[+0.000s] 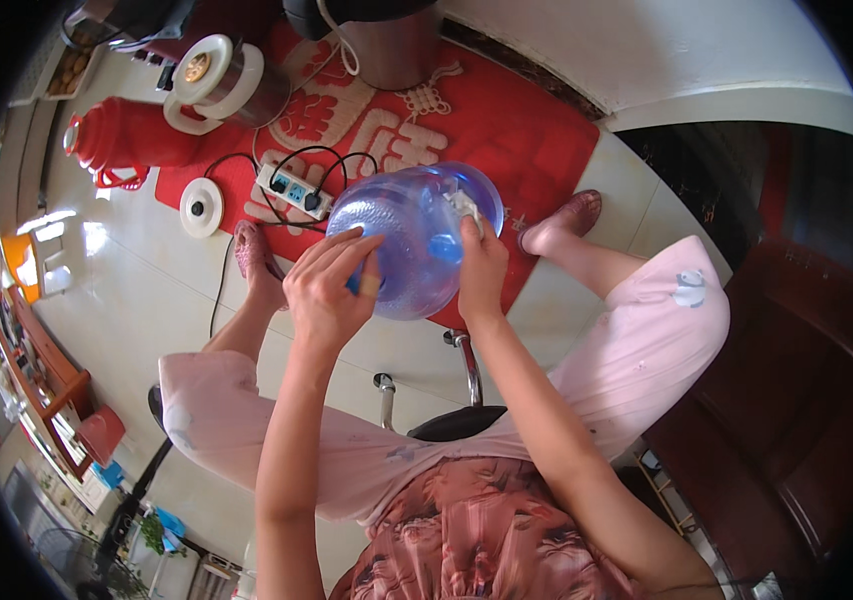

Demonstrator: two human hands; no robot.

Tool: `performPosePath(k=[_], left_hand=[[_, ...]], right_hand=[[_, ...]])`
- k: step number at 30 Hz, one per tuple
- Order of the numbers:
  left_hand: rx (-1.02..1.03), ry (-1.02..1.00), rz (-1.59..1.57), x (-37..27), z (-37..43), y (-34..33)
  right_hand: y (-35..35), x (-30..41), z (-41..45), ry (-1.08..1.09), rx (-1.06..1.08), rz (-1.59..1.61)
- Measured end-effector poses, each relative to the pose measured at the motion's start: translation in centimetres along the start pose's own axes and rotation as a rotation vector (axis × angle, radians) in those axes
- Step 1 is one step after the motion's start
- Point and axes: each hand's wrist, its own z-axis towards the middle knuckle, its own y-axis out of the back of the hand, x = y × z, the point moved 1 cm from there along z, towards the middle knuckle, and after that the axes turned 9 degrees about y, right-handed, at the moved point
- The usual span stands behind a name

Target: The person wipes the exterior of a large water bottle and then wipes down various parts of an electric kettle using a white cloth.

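A translucent blue water-cooler bottle (404, 255) is in front of me, above the red mat and between my feet. My left hand (329, 289) holds its near left end, fingers curled by the neck, with a bit of blue showing beneath them. On the bottle's right side, my right hand (485, 262) pinches a crumpled white cloth or tissue (462, 201) against the plastic. The thumb lies over the cloth, and the other fingers are partly hidden. Through the bottle wall shows a brighter blue patch (443, 247).
The red mat (546, 142) bears a white power strip (295, 191) with black cords. Nearby are a round white kettle base (201, 208), a glass kettle (227, 82), a red thermos (141, 135) and a metal cylinder (392, 52). A dark sofa (786, 390) stands at right.
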Motion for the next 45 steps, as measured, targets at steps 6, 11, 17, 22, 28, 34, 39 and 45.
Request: performPosePath(k=[6, 11, 17, 22, 28, 34, 39, 45], left_hand=[[-0.037, 0.084, 0.063, -2.5, -0.2, -1.7], [-0.096, 0.221, 0.093, -4.9, 0.0, -4.1], [-0.004, 0.128, 0.128, -7.4, 2.2, -7.6], [0.02, 0.067, 0.142, -9.4, 3.7, -10.9], [-0.306, -0.092, 0.019, -8.9, 1.8, -9.1], [-0.108, 0.385, -0.434, -7.7, -12.3, -5.5], [-0.198, 0.78, -0.959, -7.9, -15.4, -6.1], [-0.279, 0.875, -1.236, -7.6, -15.4, -5.1]], right_hand=[[2.3, 3.6, -0.5, 0.346, 0.083, -0.094], [5.3, 0.9, -2.7, 0.329, 0.137, -0.136], [9.9, 1.2, -6.0, -0.121, 0.147, 0.372], [12.4, 1.9, -5.6, -0.361, 0.029, 0.608], [12.7, 1.8, -6.3, -0.423, 0.1, 0.559], [9.0, 2.1, -8.0, -0.472, 0.238, 0.466], [6.6, 2.8, -9.7, -0.514, 0.316, 0.43], [5.9, 2.9, -10.3, -0.466, 0.356, 0.387]])
